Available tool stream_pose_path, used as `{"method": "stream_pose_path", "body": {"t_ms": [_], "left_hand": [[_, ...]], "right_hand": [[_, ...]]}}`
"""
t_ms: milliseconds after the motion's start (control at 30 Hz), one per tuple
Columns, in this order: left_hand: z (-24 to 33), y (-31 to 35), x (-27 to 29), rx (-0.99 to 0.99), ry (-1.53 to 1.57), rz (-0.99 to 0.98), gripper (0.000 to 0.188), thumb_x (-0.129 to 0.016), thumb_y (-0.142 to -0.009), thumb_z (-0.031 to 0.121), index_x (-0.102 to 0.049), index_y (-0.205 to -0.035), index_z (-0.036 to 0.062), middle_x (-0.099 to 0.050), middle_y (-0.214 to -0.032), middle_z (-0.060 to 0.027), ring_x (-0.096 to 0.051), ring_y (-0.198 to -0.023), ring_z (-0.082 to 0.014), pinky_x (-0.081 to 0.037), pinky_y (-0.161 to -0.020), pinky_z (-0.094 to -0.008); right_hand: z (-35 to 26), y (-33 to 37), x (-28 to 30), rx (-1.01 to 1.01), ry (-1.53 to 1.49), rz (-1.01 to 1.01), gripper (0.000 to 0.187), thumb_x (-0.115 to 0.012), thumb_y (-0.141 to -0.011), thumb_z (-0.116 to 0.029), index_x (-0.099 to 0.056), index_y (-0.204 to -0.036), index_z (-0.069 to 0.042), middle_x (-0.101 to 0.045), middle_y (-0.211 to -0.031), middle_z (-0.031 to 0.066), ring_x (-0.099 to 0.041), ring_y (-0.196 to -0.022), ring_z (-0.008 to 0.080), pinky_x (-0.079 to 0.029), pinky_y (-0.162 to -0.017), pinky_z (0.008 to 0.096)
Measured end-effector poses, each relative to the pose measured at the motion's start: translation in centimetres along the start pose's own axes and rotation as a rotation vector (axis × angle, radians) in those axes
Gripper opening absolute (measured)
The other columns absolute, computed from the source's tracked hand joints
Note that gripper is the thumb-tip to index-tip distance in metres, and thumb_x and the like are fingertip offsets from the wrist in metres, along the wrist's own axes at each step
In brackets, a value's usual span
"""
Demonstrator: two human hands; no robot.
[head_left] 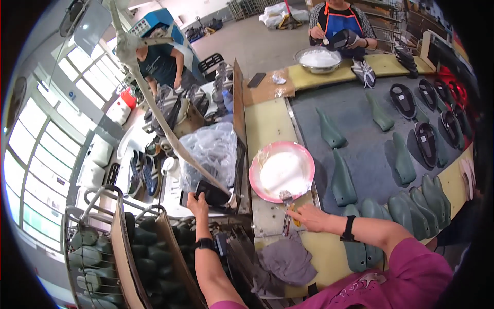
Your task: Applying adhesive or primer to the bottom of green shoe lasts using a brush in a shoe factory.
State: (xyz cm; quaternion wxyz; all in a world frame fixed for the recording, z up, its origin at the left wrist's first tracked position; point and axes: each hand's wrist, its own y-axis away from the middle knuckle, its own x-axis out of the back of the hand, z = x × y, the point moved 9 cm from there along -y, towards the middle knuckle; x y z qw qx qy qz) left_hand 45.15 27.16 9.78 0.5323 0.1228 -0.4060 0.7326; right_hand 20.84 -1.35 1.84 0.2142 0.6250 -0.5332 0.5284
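My right hand (pixel 310 217) is closed around the yellow handle of a brush (pixel 287 200), whose head rests at the near rim of a pink bowl (pixel 253 181) with white paste in it. Off to the left, my left hand (pixel 198 203) grips the edge of a flat black thing (pixel 214 194); its kind cannot be made out. That thing lies beside a bundle of clear plastic bags (pixel 208 147). A crumpled grey cloth (pixel 286 259) lies near me, below the bowl. Another small tool with a metal blade (pixel 286 225) is beside my right fingers.
Green shoe lasts (pixel 343 180) and dark shoe uppers (pixel 426 144) stand on the grey belt (pixel 360 149) to the right. A rack of lasts (pixel 92 257) is at lower left. Across the belt, a person (pixel 342 23) brushes a shoe over another bowl (pixel 319 61); another person (pixel 164 62) works far left.
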Motion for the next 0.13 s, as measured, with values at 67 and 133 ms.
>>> {"method": "stream_pose_path", "body": {"t_ms": [67, 133], "left_hand": [[3.1, -0.2, 0.9, -0.092, 0.1, 0.08, 0.024, -0.064, -0.071, 0.015, -0.053, -0.084, -0.0033, -0.055, -0.066, -0.0195, -0.054, -0.061, -0.0303, -0.042, -0.063, -0.0381], [5.3, -0.6, 3.4, -0.136, 0.229, 0.179, 0.022, -0.064, -0.072, 0.014, -0.055, -0.085, -0.0017, -0.058, -0.069, -0.0163, -0.053, -0.061, -0.0312, -0.042, -0.064, -0.0377]], "right_hand": [[-0.4, 0.4, 1.7, -0.018, -0.029, -0.01, 0.053, -0.06, -0.066, -0.007, -0.046, -0.117, -0.008, -0.049, -0.08, 0.0112, -0.051, -0.075, 0.0286, -0.042, -0.063, 0.0389], [-0.1, 0.4, 3.6, -0.144, -0.158, 0.049, 0.065, -0.063, -0.068, -0.009, -0.039, -0.128, -0.01, -0.051, -0.082, 0.0122, -0.052, -0.078, 0.0293, -0.042, -0.067, 0.0382]]}}
